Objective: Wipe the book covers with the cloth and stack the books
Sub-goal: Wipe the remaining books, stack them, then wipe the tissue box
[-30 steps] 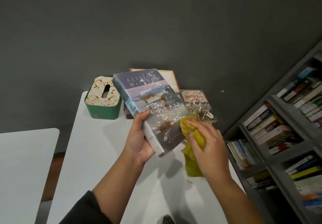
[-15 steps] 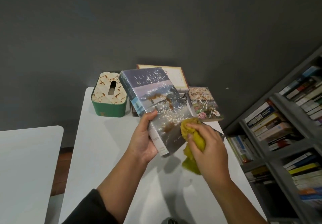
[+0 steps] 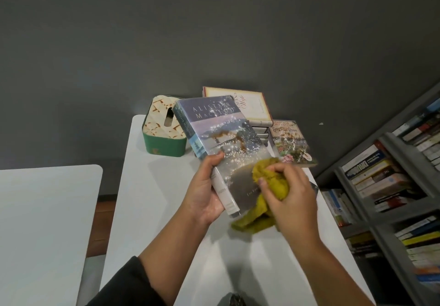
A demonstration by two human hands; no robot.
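Left hand [image 3: 204,193] clamped on spine edge of book [image 3: 223,148], held tilted above table [image 3: 152,210]. Right hand [image 3: 292,196] bunched around cloth [image 3: 269,186], pressing it on the lower cover. Behind, stack [image 3: 250,108] waiting by the wall; further right, loose book [image 3: 290,141] lying near the table edge. Likely risks: glossy cover slipping from a one-sided hold under hard rubbing; dangling cloth tail or elbow nudging the loose book off.
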